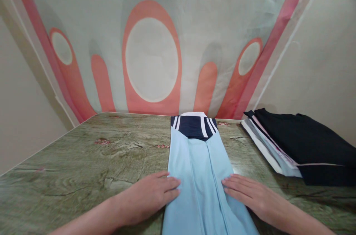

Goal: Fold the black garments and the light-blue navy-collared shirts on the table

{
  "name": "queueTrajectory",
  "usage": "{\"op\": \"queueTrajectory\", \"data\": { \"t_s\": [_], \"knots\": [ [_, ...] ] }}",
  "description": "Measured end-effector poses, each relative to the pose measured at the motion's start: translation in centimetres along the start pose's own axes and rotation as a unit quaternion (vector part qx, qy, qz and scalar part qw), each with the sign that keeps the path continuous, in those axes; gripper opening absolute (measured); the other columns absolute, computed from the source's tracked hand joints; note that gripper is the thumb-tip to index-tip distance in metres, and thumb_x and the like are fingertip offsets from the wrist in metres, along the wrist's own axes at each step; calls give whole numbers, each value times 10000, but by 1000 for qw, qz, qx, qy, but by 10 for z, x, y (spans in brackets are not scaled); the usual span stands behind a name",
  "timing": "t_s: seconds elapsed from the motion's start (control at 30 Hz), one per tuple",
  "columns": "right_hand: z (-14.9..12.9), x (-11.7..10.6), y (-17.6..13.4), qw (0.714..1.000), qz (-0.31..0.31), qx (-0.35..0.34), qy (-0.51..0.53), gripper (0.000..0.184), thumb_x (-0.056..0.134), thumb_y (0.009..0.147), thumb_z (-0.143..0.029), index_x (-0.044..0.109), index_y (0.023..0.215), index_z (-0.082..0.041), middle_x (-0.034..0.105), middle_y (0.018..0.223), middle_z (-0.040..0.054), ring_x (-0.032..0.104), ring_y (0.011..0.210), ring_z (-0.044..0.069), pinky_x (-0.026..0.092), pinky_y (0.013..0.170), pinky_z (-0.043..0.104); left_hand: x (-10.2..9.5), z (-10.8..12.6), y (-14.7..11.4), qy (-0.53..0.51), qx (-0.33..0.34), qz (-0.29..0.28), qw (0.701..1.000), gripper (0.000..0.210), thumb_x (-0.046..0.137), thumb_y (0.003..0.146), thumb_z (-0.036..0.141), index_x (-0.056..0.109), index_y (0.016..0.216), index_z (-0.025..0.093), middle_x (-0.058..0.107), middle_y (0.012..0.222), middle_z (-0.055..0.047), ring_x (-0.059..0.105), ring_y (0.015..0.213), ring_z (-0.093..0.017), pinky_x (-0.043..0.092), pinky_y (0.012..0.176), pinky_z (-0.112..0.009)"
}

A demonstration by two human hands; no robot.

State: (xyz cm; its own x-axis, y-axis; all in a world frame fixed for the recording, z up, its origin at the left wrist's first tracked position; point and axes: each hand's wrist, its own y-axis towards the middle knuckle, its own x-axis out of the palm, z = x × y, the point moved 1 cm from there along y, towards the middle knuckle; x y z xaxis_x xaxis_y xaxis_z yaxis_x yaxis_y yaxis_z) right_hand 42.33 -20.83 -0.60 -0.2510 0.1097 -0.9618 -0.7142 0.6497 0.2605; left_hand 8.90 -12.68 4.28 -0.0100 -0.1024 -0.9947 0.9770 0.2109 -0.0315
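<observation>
A light blue garment [201, 175] lies lengthwise on the table, its sides turned in to make a long narrow strip. Navy panels with white stripes [191, 126] cross its far end, and a bit of white cloth [196, 114] shows beyond them. My left hand [155, 192] rests with outstretched fingers on the garment's left edge. On the opposite edge, my right hand [250, 192] lies flat, fingertips touching the fabric. The near end of the garment runs out of view at the bottom.
A stack of folded clothes [300, 142], black on top with white and grey layers beneath, sits on the right of the wood-patterned table [111, 161]. Behind the table's far edge stands a wall [191, 35] with pink and white shapes.
</observation>
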Motion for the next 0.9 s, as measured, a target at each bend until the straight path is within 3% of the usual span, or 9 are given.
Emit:
{"op": "queueTrajectory", "data": {
  "t_s": [0.1, 0.23, 0.47, 0.67, 0.8, 0.9],
  "knots": [
    [2, 4, 12, 999, 12, -20, -36, 367, 421, 897, -126, 496, 1252, -182, 560, 1232, 82, 491, 1157, 166, 349, 1037, 330, 9, -8, 11, 10, 17, 26, 999, 335, 368, 912, 136, 464, 1226, 197, 494, 1294, -80, 466, 1174, -180, 278, 1047, -341],
    [2, 9, 26, 998, 43, -16, -35, 317, 378, 913, -145, 565, 1169, -160, 617, 1145, 103, 521, 1119, 169, 407, 984, 328, 16, -10, 16, -12, 11, 45, 999, 387, 356, 909, 121, 415, 1275, 233, 468, 1320, -69, 448, 1193, -183, 302, 1034, -336],
    [-2, -3, 30, 998, -49, 9, 37, 449, 471, 834, -153, 462, 1281, -199, 517, 1269, 126, 457, 1173, 214, 381, 973, 399, 17, 3, 19, -93, 17, -25, 995, 753, 580, 727, 260, 233, 1391, 194, 248, 1443, -129, 256, 1307, -287, 223, 1064, -446],
    [1, -15, 39, 982, -23, 39, 182, 357, 522, 821, -256, 557, 1175, -237, 566, 1202, 115, 511, 1099, 217, 371, 945, 414, 10, 0, 23, -172, -6, -14, 985, 532, 489, 813, 208, 376, 1326, 290, 343, 1410, -54, 292, 1297, -247, 220, 1062, -430],
    [18, -21, 51, 926, -69, 115, 353, 238, 471, 852, -275, 663, 966, -191, 655, 1031, 78, 579, 965, 203, 431, 860, 341, -11, -10, 25, -360, 0, -11, 933, 405, 419, 873, 227, 466, 1274, 267, 483, 1312, -32, 433, 1205, -203, 309, 1020, -349],
    [49, -16, 56, 838, -124, 223, 483, 273, 508, 814, -346, 659, 717, -140, 681, 780, 43, 616, 777, 199, 471, 772, 337, -17, -32, 39, -524, -73, -29, 848, 309, 414, 886, 345, 643, 1038, 203, 650, 1069, -20, 573, 1021, -225, 434, 891, -329]
  ]
}}
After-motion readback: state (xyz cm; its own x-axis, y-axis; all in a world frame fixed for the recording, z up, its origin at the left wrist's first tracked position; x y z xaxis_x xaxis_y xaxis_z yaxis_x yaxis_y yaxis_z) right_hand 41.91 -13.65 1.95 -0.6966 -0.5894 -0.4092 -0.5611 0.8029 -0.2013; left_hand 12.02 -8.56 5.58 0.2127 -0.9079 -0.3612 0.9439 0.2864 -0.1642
